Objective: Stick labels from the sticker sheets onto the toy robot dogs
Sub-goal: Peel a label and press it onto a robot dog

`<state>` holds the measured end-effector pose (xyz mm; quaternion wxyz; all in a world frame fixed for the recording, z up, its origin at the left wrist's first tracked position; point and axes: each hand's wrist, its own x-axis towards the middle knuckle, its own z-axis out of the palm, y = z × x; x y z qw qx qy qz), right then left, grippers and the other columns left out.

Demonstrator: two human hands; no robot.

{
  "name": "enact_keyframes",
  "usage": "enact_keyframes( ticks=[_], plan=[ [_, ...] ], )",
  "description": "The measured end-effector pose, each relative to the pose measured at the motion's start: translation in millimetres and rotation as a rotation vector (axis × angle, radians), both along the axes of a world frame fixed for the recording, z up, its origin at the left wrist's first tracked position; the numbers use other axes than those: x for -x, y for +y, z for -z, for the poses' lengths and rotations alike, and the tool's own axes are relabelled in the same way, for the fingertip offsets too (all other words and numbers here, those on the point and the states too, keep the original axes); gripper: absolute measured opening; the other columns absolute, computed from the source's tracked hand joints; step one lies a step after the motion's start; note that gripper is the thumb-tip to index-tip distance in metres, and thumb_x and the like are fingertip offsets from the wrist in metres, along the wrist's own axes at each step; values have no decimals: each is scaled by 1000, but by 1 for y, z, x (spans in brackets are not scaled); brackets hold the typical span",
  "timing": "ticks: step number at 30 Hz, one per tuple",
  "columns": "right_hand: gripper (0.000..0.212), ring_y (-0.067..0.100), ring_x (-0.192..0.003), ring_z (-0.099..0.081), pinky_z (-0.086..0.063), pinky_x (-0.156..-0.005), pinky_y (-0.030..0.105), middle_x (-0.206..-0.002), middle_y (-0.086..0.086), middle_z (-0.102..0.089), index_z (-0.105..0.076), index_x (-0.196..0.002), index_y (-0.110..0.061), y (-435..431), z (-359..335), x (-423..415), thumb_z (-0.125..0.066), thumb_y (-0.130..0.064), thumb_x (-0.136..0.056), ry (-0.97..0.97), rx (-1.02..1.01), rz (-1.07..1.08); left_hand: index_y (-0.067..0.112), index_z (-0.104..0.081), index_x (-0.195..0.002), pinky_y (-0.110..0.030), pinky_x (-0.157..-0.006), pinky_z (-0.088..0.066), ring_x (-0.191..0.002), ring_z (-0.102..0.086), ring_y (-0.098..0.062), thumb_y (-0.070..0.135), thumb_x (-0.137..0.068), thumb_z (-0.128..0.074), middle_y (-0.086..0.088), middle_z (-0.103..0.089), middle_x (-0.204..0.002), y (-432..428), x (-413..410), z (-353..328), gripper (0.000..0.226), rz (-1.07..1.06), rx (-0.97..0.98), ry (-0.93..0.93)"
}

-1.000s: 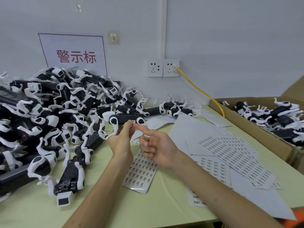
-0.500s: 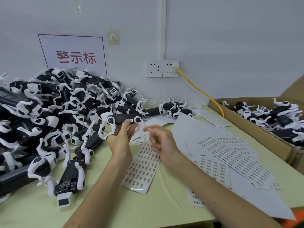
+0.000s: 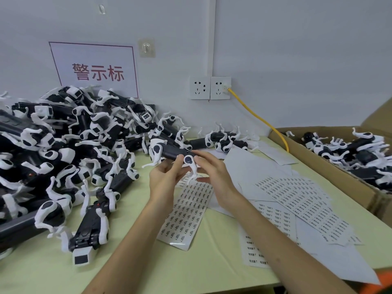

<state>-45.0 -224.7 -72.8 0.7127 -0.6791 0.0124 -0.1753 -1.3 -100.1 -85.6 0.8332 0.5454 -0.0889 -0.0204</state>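
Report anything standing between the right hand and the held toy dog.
Nothing visible: the right hand directly touches the black-and-white plastic toy robot dog, which the left hand grips.

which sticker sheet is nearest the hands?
The narrow white sheet of small black-printed labels, just under the left hand gripping the black-and-white toy robot dog; the wider overlapping sheets lie farther right.

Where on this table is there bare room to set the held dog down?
Bare table at the front edge, between the nearest toy dog and the sticker sheet; a narrow strip along the cardboard box. Crowded: dog pile left, loose sheets right.
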Motion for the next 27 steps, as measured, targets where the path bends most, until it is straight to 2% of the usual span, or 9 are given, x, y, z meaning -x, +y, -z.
enact_keyframes(
  ticks=[2, 5, 7, 11, 15, 17, 19, 23, 27],
  plan=[
    [21, 17, -110, -68, -54, -81, 29, -118, -2, -72, -70, -119, -34, 0, 1, 0, -62, -35, -99, 9, 13, -21, -3, -68, -102, -21, -76, -60, -77, -76, -13, 25, -96, -73, 1, -78, -79, 0, -1, 0, 29, -48, -46, -14],
    [20, 19, -109, -68, -55, -81, 31, -116, -2, -73, -71, -116, -33, 1, 2, -1, -64, -40, -98, 15, 9, -21, 2, -71, -111, -25, -86, -60, -81, -77, -16, 33, -96, -73, -2, -80, -90, 0, -1, 1, 34, -59, -79, 10],
    [22, 19, -106, -70, -55, -80, 30, -112, -3, -75, -71, -116, -30, 0, 2, -2, -61, -40, -100, 18, -1, -19, 7, -74, -112, -26, -87, -60, -86, -78, -19, 36, -99, -68, -5, -81, -96, 0, -1, 2, 33, -44, -81, 3],
    [25, 15, -100, -71, -54, -79, 30, -112, -3, -76, -70, -119, -25, -2, 1, -3, -57, -39, -102, 33, -6, -14, 9, -77, -106, -21, -76, -58, -85, -77, -19, 37, -104, -59, -6, -80, -95, 0, 1, 0, 33, -26, -78, -16],
    [23, 13, -103, -70, -54, -81, 30, -111, -8, -74, -69, -119, -31, -5, 4, -4, -59, -41, -101, 35, 49, -52, 9, -76, -105, -28, -87, -59, -84, -76, -19, 36, -93, -75, -10, -79, -91, 0, 0, 0, 29, -34, -125, -3],
    [23, 8, -100, -67, -55, -76, 24, -112, -8, -70, -66, -120, -36, -6, 8, -6, -62, -45, -99, 25, 173, -55, 10, -76, -103, -29, -89, -58, -87, -77, -20, 31, -92, -77, -7, -80, -89, 2, 1, 1, 24, -29, -143, -5],
    [24, 6, -91, -66, -52, -67, 17, -106, -9, -68, -67, -117, -35, -10, 9, -9, -64, -48, -97, 35, 250, -40, 12, -76, -106, -24, -85, -59, -86, -78, -18, 31, -95, -74, -4, -81, -92, 4, 2, 1, 22, 4, -158, 8],
    [25, 17, -75, -68, -55, -67, 31, -83, -3, -72, -73, -100, -26, -26, 3, -15, -63, -49, -95, 184, 141, 39, 8, -73, -111, -21, -75, -59, -80, -77, -14, 22, -105, -58, -7, -81, -90, 1, 3, 2, 21, 99, -240, 71],
    [35, 19, -65, -69, -55, -54, 28, -74, 4, -72, -71, -99, -15, -62, -7, -11, -70, -48, -89, 351, -59, 173, 7, -73, -116, -24, -79, -61, -88, -78, -20, 14, -107, -52, -9, -80, -96, -2, 8, 0, 24, 241, -317, 18]
  ],
)
